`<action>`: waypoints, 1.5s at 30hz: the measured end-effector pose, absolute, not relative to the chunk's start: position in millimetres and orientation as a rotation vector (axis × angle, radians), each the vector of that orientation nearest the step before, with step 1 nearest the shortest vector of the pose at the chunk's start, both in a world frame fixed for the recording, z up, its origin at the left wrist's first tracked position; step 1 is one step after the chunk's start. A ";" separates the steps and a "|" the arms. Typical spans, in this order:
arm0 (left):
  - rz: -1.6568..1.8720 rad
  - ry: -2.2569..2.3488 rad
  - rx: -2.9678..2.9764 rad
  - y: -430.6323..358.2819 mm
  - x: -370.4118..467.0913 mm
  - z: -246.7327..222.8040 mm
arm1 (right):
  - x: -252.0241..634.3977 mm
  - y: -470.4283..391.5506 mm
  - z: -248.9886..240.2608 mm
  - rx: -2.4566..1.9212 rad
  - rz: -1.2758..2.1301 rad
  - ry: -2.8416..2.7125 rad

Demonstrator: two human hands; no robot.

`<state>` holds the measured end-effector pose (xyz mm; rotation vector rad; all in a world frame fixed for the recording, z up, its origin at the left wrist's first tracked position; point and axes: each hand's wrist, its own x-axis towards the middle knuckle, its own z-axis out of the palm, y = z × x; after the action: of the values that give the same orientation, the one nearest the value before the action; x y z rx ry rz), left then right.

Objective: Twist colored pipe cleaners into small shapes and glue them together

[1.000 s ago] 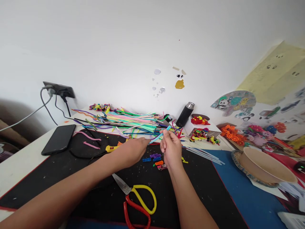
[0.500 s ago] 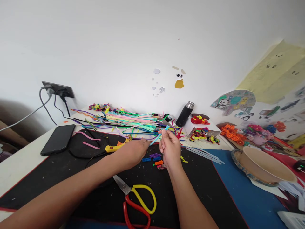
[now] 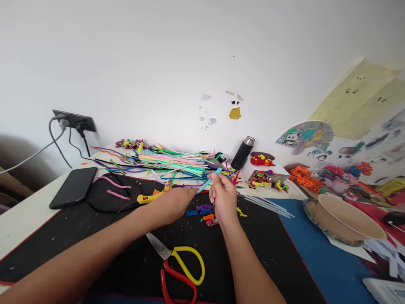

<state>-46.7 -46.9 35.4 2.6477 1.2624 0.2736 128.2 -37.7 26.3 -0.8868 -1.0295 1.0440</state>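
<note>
A light blue pipe cleaner [image 3: 206,184] stretches between my two hands above the black mat [image 3: 259,249]. My left hand [image 3: 180,203] pinches its lower end with closed fingers. Near the upper end, my right hand [image 3: 223,195] grips it between thumb and forefinger, and a short blue tip sticks out above the thumb. Beneath my hands lie small bent pieces in purple [image 3: 203,207], blue [image 3: 191,213] and orange [image 3: 208,217]. Scissors [image 3: 177,261] with one yellow and one red handle rest on the mat nearer to me.
Behind my hands lies a pile of coloured pipe cleaners [image 3: 177,160]. A yellow glue gun [image 3: 148,198] and a phone [image 3: 73,188] are at the left. A black flask [image 3: 243,153], clear glue sticks [image 3: 268,206] and a bowl [image 3: 348,217] stand or lie to the right.
The whole view has shifted slightly, so everything sits a little further left. Both hands keep their hold on the blue pipe cleaner, with hardly any change in position.
</note>
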 end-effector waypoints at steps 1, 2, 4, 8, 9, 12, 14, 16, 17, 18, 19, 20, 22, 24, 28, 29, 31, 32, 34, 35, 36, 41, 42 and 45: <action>0.267 1.251 2.651 -47.5 -46.2 37.9 | 128.4 -37.7 26.4 -0.885 1.048 -1.030; 0.265 1.238 2.655 -48.0 -45.9 40.2 | 128.6 -37.7 26.3 -0.883 1.051 -1.029; 0.283 1.216 2.655 -48.3 -46.0 43.9 | 129.3 -37.8 26.1 -0.882 1.051 -1.029; 0.345 1.176 2.629 -45.9 -47.7 48.5 | 130.3 -37.5 26.3 -0.896 1.054 -1.032; 0.349 1.169 2.621 -45.0 -48.0 49.5 | 130.5 -37.3 26.5 -0.904 1.058 -1.036; 0.349 1.166 2.600 -43.1 -48.5 52.1 | 130.9 -36.7 26.3 -0.926 1.066 -1.047; 0.351 1.151 2.584 -42.3 -48.6 52.8 | 130.9 -36.5 25.3 -0.938 1.064 -1.055; 0.355 1.128 2.571 -41.6 -48.9 52.2 | 130.6 -36.5 23.8 -0.946 1.065 -1.061; 0.356 1.123 2.567 -41.3 -49.1 51.5 | 130.3 -36.5 22.9 -0.947 1.069 -1.063; 0.356 1.122 2.565 -41.0 -49.3 50.7 | 130.0 -36.5 22.1 -0.947 1.074 -1.064; 0.352 1.125 2.565 -40.7 -49.5 49.8 | 129.7 -36.5 21.5 -0.945 1.079 -1.063; 0.344 1.130 2.564 -40.4 -49.6 48.9 | 129.5 -36.4 21.0 -0.944 1.082 -1.063; 0.318 1.137 2.560 -39.9 -49.8 47.6 | 129.2 -36.6 20.7 -0.944 1.082 -1.067; 0.301 1.125 2.555 -39.3 -50.1 46.9 | 129.2 -37.2 21.5 -0.947 1.082 -1.073; 0.302 1.102 2.559 -38.3 -50.8 46.4 | 128.9 -39.1 24.0 -0.967 1.081 -1.092; 0.295 1.103 2.560 -38.3 -50.8 46.3 | 128.7 -39.4 24.5 -0.970 1.080 -1.097; 0.263 1.108 2.561 -39.0 -50.6 46.0 | 128.0 -39.8 24.8 -0.972 1.081 -1.104; 0.245 1.112 2.563 -39.6 -50.4 45.8 | 127.5 -39.9 24.7 -0.971 1.084 -1.110; 0.212 1.121 2.571 -41.1 -50.0 45.1 | 126.6 -40.1 24.6 -0.971 1.087 -1.127; 0.204 1.121 2.575 -41.9 -49.8 44.6 | 126.1 -40.2 24.5 -0.973 1.086 -1.135; 0.200 1.119 2.576 -42.7 -49.7 43.9 | 125.7 -40.3 24.5 -0.974 1.084 -1.142; 0.191 1.124 2.539 -45.8 -48.8 41.0 | 125.8 -38.9 23.4 -0.960 1.081 -1.129; 0.208 1.121 2.521 -46.1 -48.5 40.9 | 126.3 -38.2 23.0 -0.949 1.081 -1.118; 0.314 1.068 2.408 -46.0 -47.9 41.5 | 128.6 -35.8 22.9 -0.907 1.080 -1.066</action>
<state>-47.9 -46.0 41.5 2.4082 1.0684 0.3143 128.6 -35.8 22.9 -0.9067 -1.0662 1.0796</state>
